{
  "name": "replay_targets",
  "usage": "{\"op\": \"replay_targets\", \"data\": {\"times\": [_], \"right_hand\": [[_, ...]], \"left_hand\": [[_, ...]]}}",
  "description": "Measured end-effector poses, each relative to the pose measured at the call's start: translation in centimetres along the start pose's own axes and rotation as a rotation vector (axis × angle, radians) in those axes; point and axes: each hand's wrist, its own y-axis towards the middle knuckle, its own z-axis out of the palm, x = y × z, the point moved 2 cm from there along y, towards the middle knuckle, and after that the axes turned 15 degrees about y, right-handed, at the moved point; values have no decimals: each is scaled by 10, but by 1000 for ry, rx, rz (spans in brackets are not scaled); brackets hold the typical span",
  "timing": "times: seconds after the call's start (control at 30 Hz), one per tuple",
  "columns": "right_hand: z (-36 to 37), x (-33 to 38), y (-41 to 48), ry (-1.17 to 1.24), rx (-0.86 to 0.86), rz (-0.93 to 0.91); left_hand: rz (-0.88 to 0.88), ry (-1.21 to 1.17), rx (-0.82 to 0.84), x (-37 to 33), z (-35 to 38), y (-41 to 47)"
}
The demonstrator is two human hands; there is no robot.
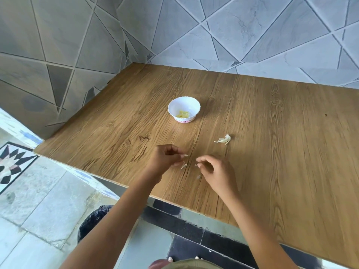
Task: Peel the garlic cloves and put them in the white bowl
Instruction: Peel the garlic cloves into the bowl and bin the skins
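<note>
Peeling happens just on the near side of the white bowl, which holds peeled garlic. The left hand pinches a small pale garlic piece; the right hand curls beside it, its grip too blurred to tell. It is probably best to steady the piece and strip the skin in short pulls, keeping scraps clear of the bowl.

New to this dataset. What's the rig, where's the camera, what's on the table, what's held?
No robot here: one wide camera on a person's head, looking down at their bare hands. On the wooden table stands the white bowl with peeled garlic cloves inside. Nearer, to its right, lies a heap of garlic skin; smaller flakes lie between the hands. The left hand pinches a pale scrap. The right hand is curled; blur hides whether it holds anything.
</note>
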Motion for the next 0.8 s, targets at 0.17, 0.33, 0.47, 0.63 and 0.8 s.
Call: {"op": "replay_targets", "data": {"times": [0.17,0.33,0.47,0.63,0.8], "right_hand": [[7,-2,-9,-108,-34,-16],[13,-4,-19,-173,-31,41],[14,-3,-21,-170,-32,72],[13,0,-20,-136,-26,110],[10,3,-23,25,-76,230]], "left_hand": [[25,132,-210,10,-22,14],[69,340,-382,12,-43,51],[147,518,-348,15,-46,71],[245,529,-307,22,-49,71],[316,474,-269,15,-55,56]]}}
